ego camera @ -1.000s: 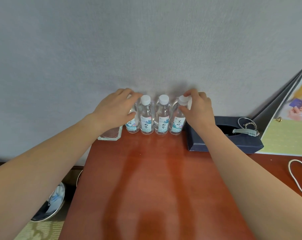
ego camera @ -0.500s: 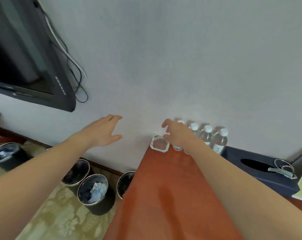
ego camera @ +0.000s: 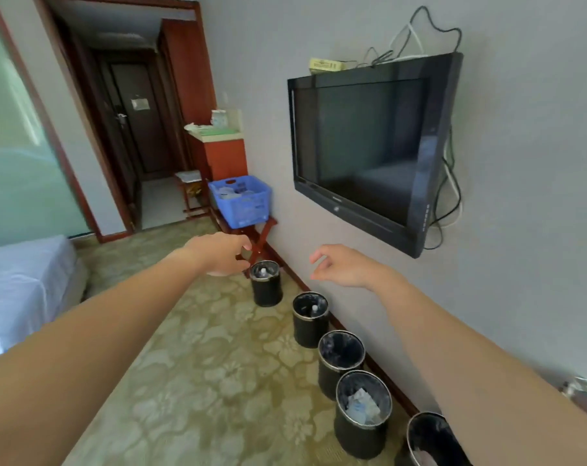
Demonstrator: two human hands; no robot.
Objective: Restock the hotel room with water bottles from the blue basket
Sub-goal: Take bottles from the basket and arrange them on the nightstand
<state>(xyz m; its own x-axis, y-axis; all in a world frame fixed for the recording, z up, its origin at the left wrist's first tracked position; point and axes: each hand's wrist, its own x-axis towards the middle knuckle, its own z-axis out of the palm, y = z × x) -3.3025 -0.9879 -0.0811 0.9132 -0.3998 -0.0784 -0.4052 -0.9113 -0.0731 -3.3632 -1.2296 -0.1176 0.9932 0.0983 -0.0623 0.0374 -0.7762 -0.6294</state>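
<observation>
A blue basket point(ego camera: 245, 206) with water bottles inside stands on a red wooden folding stand point(ego camera: 258, 240) against the wall, across the room. My left hand point(ego camera: 221, 252) reaches out in the air below the basket, fingers loosely curled, holding nothing. My right hand point(ego camera: 342, 265) hangs in the air to its right with relaxed curled fingers, also empty. The desk and its row of bottles are out of view.
Several black waste bins point(ego camera: 310, 319) line the wall base on the patterned carpet point(ego camera: 201, 364). A black TV point(ego camera: 369, 146) hangs on the wall at right. A bed point(ego camera: 19, 284) lies at left. A wooden cabinet point(ego camera: 218, 153) and a doorway point(ego camera: 137, 122) are behind the basket.
My view has swung left from the desk with the bottle row to the room and the blue basket. Both hands let go of the bottles and now hang empty in the air.
</observation>
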